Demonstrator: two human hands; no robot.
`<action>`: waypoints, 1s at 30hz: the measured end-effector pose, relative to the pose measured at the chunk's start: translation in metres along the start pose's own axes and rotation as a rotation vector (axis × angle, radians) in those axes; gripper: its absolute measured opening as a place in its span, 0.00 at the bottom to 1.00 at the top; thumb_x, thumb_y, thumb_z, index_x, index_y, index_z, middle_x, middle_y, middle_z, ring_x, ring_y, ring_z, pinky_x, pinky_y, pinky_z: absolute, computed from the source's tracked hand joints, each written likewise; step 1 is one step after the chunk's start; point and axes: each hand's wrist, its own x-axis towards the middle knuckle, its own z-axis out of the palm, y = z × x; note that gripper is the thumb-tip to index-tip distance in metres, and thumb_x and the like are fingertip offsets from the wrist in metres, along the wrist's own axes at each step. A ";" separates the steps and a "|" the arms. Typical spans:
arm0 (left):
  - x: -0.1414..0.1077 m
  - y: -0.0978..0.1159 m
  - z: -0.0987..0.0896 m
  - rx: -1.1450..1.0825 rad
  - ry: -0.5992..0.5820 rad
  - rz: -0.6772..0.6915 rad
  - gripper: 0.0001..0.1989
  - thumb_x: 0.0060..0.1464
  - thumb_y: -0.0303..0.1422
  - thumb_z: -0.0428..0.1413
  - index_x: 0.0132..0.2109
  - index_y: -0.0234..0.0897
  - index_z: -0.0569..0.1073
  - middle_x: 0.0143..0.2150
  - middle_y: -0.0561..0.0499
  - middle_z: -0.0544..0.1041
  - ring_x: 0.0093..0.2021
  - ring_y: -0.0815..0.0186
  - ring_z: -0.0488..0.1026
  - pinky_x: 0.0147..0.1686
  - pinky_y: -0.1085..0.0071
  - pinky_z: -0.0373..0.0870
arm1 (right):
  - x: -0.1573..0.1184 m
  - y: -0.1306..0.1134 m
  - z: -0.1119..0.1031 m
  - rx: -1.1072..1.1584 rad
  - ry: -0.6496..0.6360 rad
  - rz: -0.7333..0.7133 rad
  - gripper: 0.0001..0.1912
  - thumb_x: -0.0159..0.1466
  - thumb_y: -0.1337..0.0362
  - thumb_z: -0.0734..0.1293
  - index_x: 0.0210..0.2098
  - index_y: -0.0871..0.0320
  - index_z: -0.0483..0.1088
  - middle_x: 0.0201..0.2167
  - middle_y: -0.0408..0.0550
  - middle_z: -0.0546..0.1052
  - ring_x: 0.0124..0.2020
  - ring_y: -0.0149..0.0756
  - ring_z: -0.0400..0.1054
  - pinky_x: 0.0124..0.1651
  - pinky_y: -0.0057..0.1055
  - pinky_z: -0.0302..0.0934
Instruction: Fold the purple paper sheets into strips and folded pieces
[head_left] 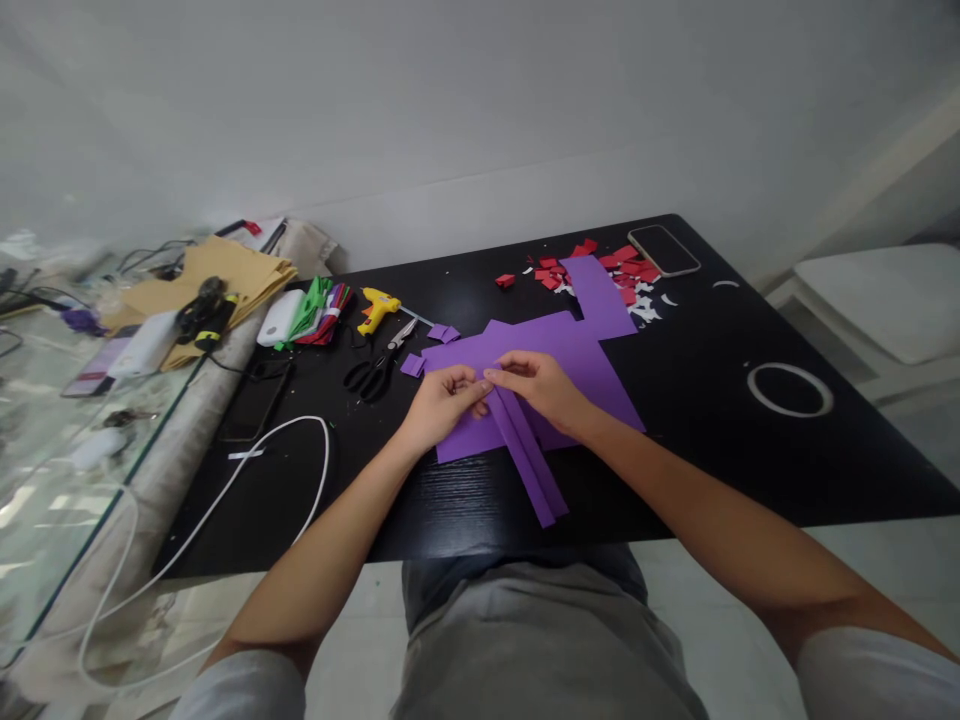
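My grey shirt is nearest in the head view, just below the black wooden bench. My left hand and right hand both pinch the far end of a long, folded purple paper strip, fingertips close together, probably to keep its creased layers lined up. The strip lies over the broad purple paper sheet, my landmark, its loose end reaching past the sheet's near edge towards me. Left of the sheet are the black-handled scissors and yellow glue gun, seemingly set aside within reach; beyond its far right corner, red paper scraps.
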 end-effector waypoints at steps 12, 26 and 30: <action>-0.004 0.007 0.004 -0.016 -0.068 -0.087 0.20 0.49 0.45 0.72 0.31 0.33 0.76 0.25 0.51 0.80 0.22 0.70 0.75 0.26 0.74 0.73 | 0.001 -0.001 -0.001 -0.008 0.052 -0.014 0.13 0.55 0.53 0.77 0.31 0.54 0.77 0.32 0.42 0.79 0.38 0.37 0.72 0.49 0.38 0.65; -0.004 0.004 0.001 -0.019 -0.138 -0.068 0.20 0.53 0.47 0.69 0.32 0.33 0.77 0.27 0.49 0.82 0.25 0.68 0.78 0.30 0.72 0.77 | -0.001 -0.004 -0.004 0.031 -0.011 0.017 0.13 0.55 0.58 0.79 0.38 0.55 0.80 0.36 0.45 0.83 0.41 0.38 0.76 0.53 0.40 0.67; -0.005 0.005 0.001 -0.008 -0.136 -0.071 0.18 0.53 0.45 0.70 0.32 0.33 0.76 0.28 0.48 0.82 0.25 0.68 0.78 0.30 0.71 0.77 | -0.002 -0.004 -0.003 0.004 0.000 0.008 0.13 0.56 0.58 0.78 0.38 0.56 0.81 0.35 0.45 0.82 0.40 0.38 0.76 0.51 0.39 0.68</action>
